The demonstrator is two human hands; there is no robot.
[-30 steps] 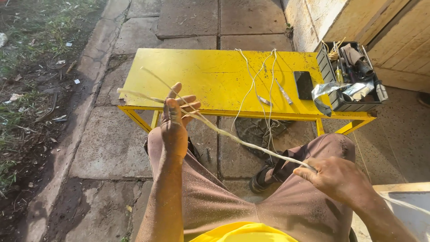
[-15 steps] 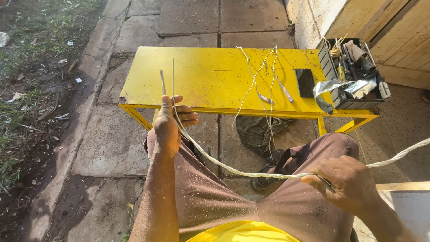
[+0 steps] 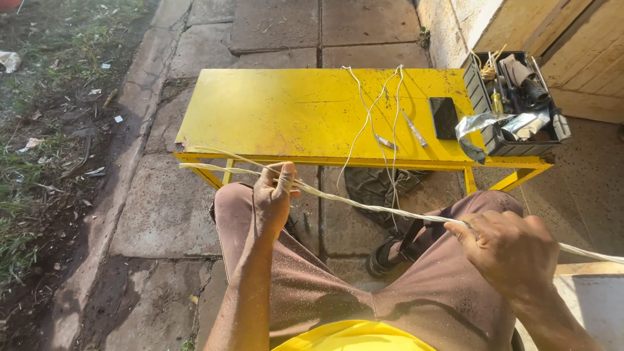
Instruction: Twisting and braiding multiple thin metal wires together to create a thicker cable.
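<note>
Both hands grip one pale fibre strand (image 3: 377, 209) in front of the yellow bench (image 3: 286, 114). Since half a second ago, the left hand (image 3: 273, 198) has dropped from the bench edge to the knee, fingers still clamped on the strand; the right hand (image 3: 513, 250) is fisted around it, and the strand now runs straighter between them.

The pale cord (image 3: 377, 208) is running out of frame at 3 o'clock, so its far end is not showing. Where it is passing through the right hand (image 3: 513, 250), the closed fingers are covering it, and the grip itself is hidden. The left hand (image 3: 273, 198) is likewise covering the stretch it is pinching. The contents of the black toolbox (image 3: 513, 97) at 2 o'clock are crowding together, too small to tell apart. The table (image 3: 273, 110) is hiding its own far legs. Both forearms are being cut off at 6 o'clock.
</note>
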